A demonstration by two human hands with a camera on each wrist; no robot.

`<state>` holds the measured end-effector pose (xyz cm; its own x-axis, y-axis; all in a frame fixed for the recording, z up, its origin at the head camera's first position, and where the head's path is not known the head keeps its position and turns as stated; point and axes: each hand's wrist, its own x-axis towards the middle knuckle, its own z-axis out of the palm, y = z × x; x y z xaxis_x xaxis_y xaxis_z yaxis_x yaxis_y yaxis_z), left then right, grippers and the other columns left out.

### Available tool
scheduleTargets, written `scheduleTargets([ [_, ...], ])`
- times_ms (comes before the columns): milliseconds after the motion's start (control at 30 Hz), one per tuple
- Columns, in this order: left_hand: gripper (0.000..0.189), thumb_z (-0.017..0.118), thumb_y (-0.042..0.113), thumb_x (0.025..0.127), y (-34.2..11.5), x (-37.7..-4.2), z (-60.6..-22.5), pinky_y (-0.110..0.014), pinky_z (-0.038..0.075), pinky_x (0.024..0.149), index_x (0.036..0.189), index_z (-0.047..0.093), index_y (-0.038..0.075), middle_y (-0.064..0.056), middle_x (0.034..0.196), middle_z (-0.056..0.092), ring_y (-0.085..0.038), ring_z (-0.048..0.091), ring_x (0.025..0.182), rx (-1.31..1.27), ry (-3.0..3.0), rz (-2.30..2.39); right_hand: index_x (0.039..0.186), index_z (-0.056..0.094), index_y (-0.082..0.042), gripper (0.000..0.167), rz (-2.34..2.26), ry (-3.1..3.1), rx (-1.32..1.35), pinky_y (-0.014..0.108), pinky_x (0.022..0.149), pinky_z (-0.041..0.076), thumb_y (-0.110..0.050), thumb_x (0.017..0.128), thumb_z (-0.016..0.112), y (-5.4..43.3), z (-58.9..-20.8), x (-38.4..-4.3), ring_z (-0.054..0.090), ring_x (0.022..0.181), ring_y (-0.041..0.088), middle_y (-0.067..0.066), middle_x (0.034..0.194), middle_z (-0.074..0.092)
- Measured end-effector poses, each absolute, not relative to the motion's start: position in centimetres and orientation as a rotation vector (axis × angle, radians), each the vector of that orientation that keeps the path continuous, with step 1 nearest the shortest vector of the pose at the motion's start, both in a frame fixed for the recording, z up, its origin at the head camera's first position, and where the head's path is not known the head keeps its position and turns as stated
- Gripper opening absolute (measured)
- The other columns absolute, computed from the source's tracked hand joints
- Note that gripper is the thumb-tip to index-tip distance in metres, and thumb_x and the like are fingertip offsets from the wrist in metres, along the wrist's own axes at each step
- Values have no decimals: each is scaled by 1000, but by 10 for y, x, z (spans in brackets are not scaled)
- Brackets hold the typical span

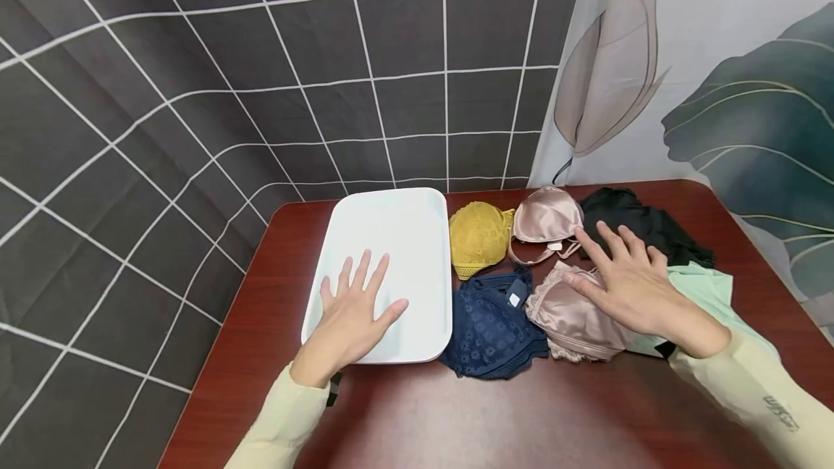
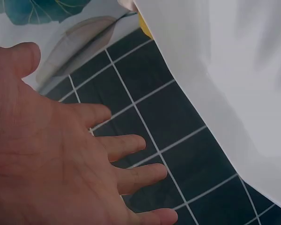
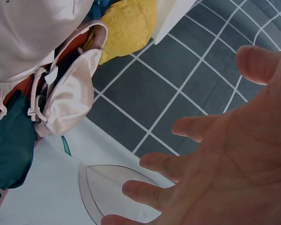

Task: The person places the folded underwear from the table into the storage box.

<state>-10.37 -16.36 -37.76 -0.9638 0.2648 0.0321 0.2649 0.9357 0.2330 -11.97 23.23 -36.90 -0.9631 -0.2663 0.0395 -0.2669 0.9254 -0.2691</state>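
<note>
My left hand (image 1: 352, 317) hovers over the white tray (image 1: 404, 237), fingers spread and palm down. The left wrist view shows that palm (image 2: 51, 154) holding nothing, with the tray's wall beside it. Over the garments on the right, my right hand (image 1: 628, 281) is spread with straight fingers and nothing in its grasp. Below it lies a pink satin bra with lace trim (image 1: 573, 317). Around it are a smaller pink bra (image 1: 547, 216), a black garment (image 1: 645, 223) and a mint-green garment (image 1: 704, 288). A navy lace bra (image 1: 495, 331) and a mustard-yellow bra (image 1: 478, 237) lie beside the tray.
The reddish-brown table (image 1: 260, 382) carries the tray at left and the garments at right. A dark grid-patterned curtain (image 1: 404, 35) hangs behind and to the left. A pale curtain with leaf prints (image 1: 710, 27) hangs at the back right.
</note>
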Motion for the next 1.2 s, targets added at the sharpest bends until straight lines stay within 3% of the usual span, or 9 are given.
scheduleTargets([
  [767,74,46,54,93,-216,-106,-388,-65,8,99,151,23,13,-17,153,19,-39,12,138,-311,-3029,-489,152,9,-8,82,548,-3183,259,73,87,6,-57,94,41,276,-382,-128,2,129,58,33,148,7],
  [967,59,60,29,91,-235,-111,-393,-57,22,89,141,39,6,-18,134,42,-36,35,120,-350,-2887,-570,151,12,-4,84,618,-3172,168,73,81,15,-55,93,47,299,-387,-126,12,120,63,39,142,11],
  [1200,48,60,16,90,-258,-113,-399,-50,34,86,133,47,-1,-21,123,46,-34,39,107,-278,-2812,-689,145,17,8,85,660,-3167,41,71,81,23,-50,93,51,332,-394,-121,20,112,64,46,130,20],
])
